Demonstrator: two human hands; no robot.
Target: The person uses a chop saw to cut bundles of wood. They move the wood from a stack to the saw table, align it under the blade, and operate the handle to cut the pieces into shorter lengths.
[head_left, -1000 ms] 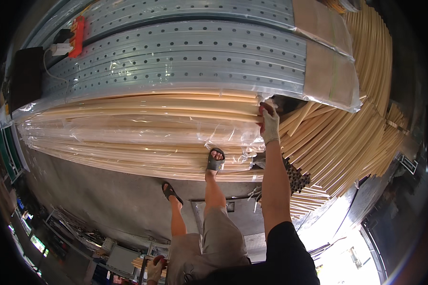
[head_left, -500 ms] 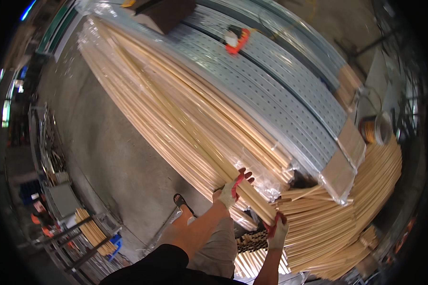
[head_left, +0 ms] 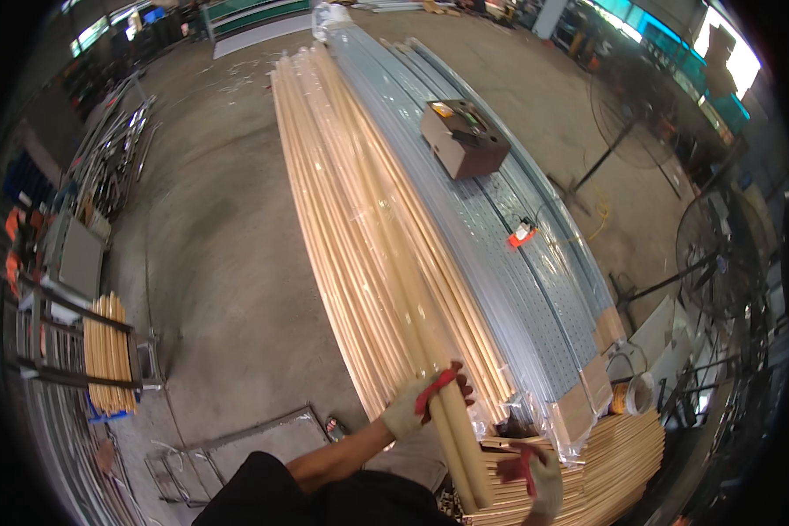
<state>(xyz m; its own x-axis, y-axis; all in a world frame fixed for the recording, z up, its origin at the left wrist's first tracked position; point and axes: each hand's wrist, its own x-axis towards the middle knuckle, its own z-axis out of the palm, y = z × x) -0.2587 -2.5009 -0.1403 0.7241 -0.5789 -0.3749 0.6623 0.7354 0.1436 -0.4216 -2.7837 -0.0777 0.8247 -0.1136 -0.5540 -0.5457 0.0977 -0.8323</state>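
Two long, glossy tan tubes (head_left: 451, 430) run side by side from near my body toward the far end of a pile of similar wood-coloured tubes (head_left: 342, 280). My left hand (head_left: 422, 403), in a pale glove with red fingers, is closed over the pair a short way from their near ends. To the right of those ends, my right hand (head_left: 539, 480), gloved alike, hangs apart from the tubes. Its fingers reach out loosely and slightly blurred, with nothing visible in them.
Perforated grey metal planks (head_left: 543, 307) in clear film lie right of the pile, bearing a brown box (head_left: 465, 140) and an orange-and-white tool (head_left: 522, 233). More thin tan rods (head_left: 622, 456) are stacked near right. Fans (head_left: 719, 254) stand beyond; a metal rack (head_left: 79, 342) is at left.
My right hand has let go of the near ends of the tubes and moved off to their right. My left hand still holds them. The view has swung, showing more of the floor beyond.
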